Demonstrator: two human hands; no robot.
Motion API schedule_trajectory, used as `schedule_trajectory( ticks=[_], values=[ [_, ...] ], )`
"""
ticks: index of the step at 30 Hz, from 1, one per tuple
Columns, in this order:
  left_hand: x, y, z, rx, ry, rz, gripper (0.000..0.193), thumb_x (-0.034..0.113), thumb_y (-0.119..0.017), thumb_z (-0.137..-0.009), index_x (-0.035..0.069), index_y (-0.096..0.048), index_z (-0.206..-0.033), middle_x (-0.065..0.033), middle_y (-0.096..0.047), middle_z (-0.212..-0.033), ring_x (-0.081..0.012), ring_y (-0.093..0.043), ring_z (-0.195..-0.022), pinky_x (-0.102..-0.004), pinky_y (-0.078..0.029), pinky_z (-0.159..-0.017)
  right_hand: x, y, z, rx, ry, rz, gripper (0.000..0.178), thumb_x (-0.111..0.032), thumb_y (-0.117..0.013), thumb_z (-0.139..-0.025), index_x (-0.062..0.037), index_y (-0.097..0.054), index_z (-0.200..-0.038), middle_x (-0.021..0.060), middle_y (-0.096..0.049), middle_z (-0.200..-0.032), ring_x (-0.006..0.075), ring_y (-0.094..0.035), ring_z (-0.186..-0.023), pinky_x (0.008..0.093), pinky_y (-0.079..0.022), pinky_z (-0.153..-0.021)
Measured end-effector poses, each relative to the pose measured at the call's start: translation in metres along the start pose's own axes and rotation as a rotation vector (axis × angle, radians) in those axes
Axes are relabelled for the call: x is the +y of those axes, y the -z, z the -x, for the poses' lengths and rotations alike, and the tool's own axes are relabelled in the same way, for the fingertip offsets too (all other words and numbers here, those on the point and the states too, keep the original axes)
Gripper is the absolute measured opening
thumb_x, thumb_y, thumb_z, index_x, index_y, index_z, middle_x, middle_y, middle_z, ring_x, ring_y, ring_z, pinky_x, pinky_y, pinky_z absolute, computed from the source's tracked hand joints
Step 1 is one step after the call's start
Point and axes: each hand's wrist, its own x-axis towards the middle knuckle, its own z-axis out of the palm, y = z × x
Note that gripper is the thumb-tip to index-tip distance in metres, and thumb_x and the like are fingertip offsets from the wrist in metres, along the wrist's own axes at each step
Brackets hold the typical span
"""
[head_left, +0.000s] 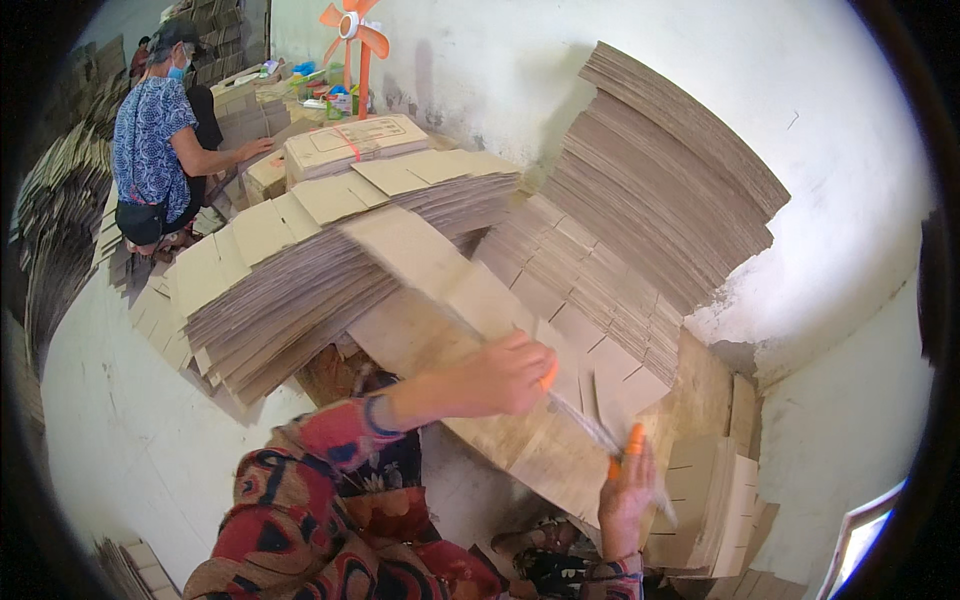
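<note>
Both my hands are on a slotted cardboard sheet, held aslant over the wooden table and partly blurred by motion. My left hand is closed on its near edge, with an orange cover on a fingertip. Farther right, my right hand pinches the sheet's near right end between thumb and finger, both with orange covers. Left of the sheet lies a fanned pile of slotted cardboard sheets. Behind my hands, more slotted sheets lie in rows on the table.
The wooden table runs slantwise below my hands. A tall cardboard stack leans against the white wall. Another stack stands beside my right hand. At the back are a tied cardboard bundle, an orange fan and a co-worker.
</note>
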Motion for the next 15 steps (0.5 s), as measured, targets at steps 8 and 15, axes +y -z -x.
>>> schedule_trajectory(
  ticks=[8,15],
  values=[
    [-0.107,0.105,0.081,-0.008,0.407,-0.735,0.033,0.012,-0.063,-0.071,-0.005,-0.062,-0.098,-0.0166,-0.061,-0.100,-0.0256,-0.057,-0.085,-0.0371,-0.043,-0.069,0.065,0.035,0.041,0.047,0.001,0.231,0.044,-0.010,-0.064,-0.085,0.0000,-0.049,-0.126,0.0184,-0.055,-0.117,0.0351,-0.052,-0.110,0.0470,-0.040,-0.095],
    [-0.114,0.100,0.144,0.008,0.566,-0.451,0.040,0.018,-0.075,-0.072,0.001,-0.061,-0.105,-0.0129,-0.059,-0.107,-0.0314,-0.055,-0.096,-0.0432,-0.042,-0.081,0.125,0.011,0.107,-0.162,-0.345,0.101,0.034,-0.007,-0.065,-0.080,0.0043,-0.059,-0.111,0.0217,-0.061,-0.095,0.0402,-0.056,-0.091,0.0466,-0.046,-0.080]
  ],
)
